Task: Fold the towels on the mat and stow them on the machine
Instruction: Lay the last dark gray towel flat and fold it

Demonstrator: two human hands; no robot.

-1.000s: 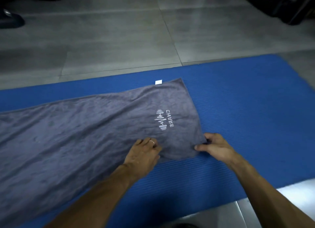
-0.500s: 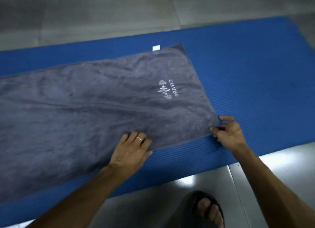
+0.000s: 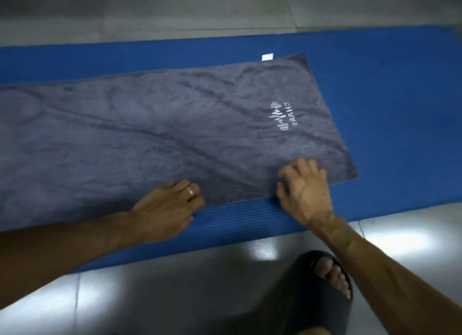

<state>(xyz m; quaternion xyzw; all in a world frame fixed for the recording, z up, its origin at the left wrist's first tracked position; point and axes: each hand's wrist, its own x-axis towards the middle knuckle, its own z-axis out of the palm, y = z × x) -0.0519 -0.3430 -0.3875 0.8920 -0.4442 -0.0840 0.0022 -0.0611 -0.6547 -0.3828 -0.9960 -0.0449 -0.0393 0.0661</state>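
Note:
A grey towel with a white logo lies spread flat along the blue mat, its left end running out of view. A small white tag sticks out at its far edge. My left hand, with a ring on it, sits at the towel's near edge, fingers curled onto the hem and thumb on the mat. My right hand grips the same near edge a little left of the near right corner, fingers on top and thumb pinching the cloth. No machine is in view.
Grey tiled floor lies in front of and beyond the mat. My foot in a dark sandal stands on the floor just below my right forearm. Bare mat shows to the right of the towel.
My right hand has slid left from the near right corner along the near edge. My left hand's fingers went from lying flat on the towel to curling at its hem.

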